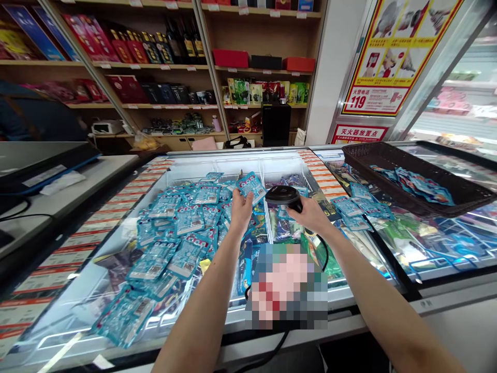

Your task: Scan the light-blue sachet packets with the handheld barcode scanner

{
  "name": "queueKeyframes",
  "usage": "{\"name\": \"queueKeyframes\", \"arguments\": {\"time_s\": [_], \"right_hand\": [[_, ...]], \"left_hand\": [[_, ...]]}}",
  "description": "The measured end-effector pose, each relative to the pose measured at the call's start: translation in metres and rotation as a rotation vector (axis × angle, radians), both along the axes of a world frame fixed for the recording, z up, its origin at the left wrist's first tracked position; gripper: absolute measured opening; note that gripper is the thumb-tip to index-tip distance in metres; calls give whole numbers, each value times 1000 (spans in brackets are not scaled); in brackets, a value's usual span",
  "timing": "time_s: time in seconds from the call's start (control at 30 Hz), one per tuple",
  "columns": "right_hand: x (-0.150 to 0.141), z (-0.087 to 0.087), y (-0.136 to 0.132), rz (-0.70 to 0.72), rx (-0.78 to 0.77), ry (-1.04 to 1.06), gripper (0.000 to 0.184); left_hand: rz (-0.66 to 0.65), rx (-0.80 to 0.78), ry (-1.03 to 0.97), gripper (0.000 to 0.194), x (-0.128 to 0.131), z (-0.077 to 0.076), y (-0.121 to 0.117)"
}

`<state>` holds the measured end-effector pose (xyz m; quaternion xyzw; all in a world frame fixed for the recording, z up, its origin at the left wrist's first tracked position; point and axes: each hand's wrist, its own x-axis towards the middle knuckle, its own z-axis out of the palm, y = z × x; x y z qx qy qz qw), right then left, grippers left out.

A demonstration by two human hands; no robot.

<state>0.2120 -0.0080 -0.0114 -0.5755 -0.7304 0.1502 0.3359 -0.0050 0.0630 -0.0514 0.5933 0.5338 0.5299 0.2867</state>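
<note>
My left hand (241, 210) pinches a blue snack packet (251, 187) by its lower edge, above the glass lid of a chest freezer. In my right hand (306, 213) is a black barcode scanner (282, 195), its head turned left toward the packet. Its cable (324, 254) hangs down beside my right forearm. A loose heap of similar blue packets (190, 220) spreads over the glass to the left of my left hand, several with barcodes facing up. A few more blue packets (355, 207) lie on the glass to the right of my right hand.
A dark brown plastic basket (404, 202) with several blue packets stands at right on the freezer. Price-label strips (89, 223) run along the lid. A counter with a dark device (46, 160) is at left. Stocked shelves (155, 65) rise behind. A blurred patch covers the front middle.
</note>
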Motion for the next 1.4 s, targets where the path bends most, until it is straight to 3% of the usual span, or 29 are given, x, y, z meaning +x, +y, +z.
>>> {"name": "queueKeyframes", "arguments": {"time_s": [0.1, 0.27, 0.47, 0.73, 0.93, 1.1, 1.4], "right_hand": [[-2, 1, 2, -21, -3, 30, 20], [-4, 13, 13, -36, -67, 121, 20], [-4, 17, 28, -30, -166, 319, 19], [5, 0, 33, -31, -215, 570, 26], [15, -4, 31, -83, -236, 719, 28], [14, -3, 28, -85, -239, 714, 30], [8, -2, 18, -59, -261, 512, 26]], "left_hand": [[-12, -25, -83, 47, -1, 1, 0], [88, 85, -66, 33, -9, 11, 2], [179, 163, 273, 33, -23, 24, -1], [251, 195, 590, 59, -30, 16, -9], [268, 310, 820, 47, -23, 21, -19], [207, 272, 866, 41, -18, 23, -23], [117, 292, 831, 36, -19, 21, -28]]}}
